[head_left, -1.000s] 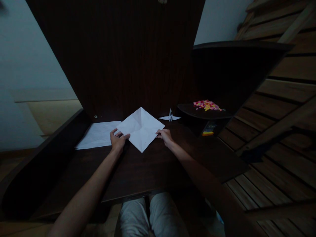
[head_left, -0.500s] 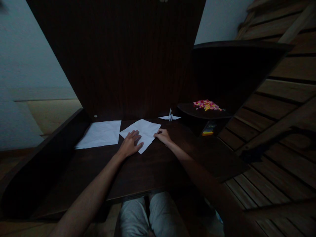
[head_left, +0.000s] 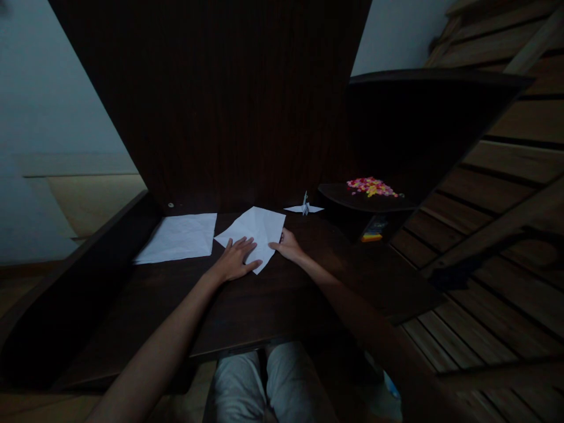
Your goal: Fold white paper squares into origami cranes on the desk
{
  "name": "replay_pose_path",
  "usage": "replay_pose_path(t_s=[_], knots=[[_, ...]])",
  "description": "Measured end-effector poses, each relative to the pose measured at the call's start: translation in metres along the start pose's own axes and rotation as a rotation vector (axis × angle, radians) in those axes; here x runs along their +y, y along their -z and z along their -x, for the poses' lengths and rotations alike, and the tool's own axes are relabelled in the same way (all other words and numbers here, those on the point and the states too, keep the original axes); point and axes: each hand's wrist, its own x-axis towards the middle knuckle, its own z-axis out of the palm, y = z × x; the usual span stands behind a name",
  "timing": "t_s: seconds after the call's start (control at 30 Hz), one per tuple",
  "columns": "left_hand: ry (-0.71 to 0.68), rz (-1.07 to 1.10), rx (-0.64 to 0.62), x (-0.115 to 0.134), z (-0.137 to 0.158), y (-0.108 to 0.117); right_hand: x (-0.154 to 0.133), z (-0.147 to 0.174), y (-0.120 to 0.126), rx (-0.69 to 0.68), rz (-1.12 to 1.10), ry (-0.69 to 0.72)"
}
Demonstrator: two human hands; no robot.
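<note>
A creased white sheet of paper lies on the dark wooden desk, one corner toward me and its right side lifted a little. My left hand rests on its lower left part, fingers spread flat. My right hand grips the right edge, thumb on top and the other fingers curled beneath, partly hidden by the paper. Behind the sheet, near the back panel, stands a folded white paper crane with its wings out. To the left lies a stack of white paper.
A small corner shelf at the right bears a pile of pink, red and yellow bits. Beneath it sits a dark item with a yellow edge. A raised side panel bounds the desk at the left. Wooden slats stand at the right.
My right hand has moved slightly left and down along the edge, fingers now under the paper, raising its right side. My left hand has slid a little down and right. The view shifted slightly.
</note>
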Motion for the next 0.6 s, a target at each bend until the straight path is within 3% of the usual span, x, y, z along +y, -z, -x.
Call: replay_pose_path(t_s=[0.6], knots=[[-0.030,0.022,0.005,-0.007,0.000,-0.004,-0.023,0.017,-0.001,-0.107,0.295,0.206]])
